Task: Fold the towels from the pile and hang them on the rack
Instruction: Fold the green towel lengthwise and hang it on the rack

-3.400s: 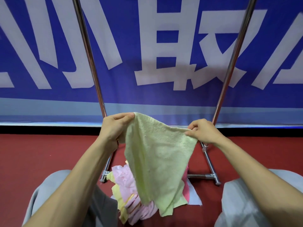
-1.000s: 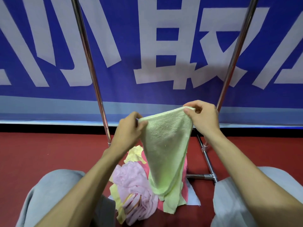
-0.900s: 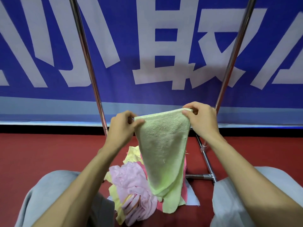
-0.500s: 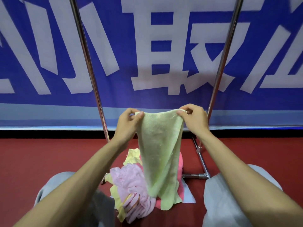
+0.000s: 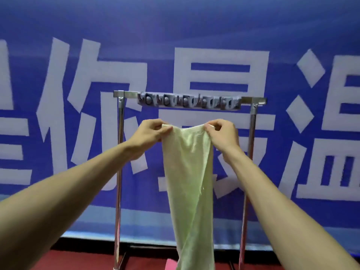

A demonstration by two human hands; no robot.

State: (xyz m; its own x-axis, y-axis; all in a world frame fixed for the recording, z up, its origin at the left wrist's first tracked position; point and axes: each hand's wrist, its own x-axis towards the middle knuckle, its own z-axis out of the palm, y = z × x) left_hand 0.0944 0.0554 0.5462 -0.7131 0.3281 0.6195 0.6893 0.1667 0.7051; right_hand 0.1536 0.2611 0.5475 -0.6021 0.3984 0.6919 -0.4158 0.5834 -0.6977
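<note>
Two hands hold one pale green towel up in front of the rack, just below its top bar. The left hand and right hand each pinch a top corner, fingers clamped on cloth. The towel hangs narrow and creased, with its lower end cut off by the frame. Blurred grey clips line the bar.

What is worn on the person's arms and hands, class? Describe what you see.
Nothing worn shows. The left forearm and right forearm are bare to the picture's edge, with no sleeves. The left hand and right hand have no gloves, and no watch, bracelet or ring is visible.
</note>
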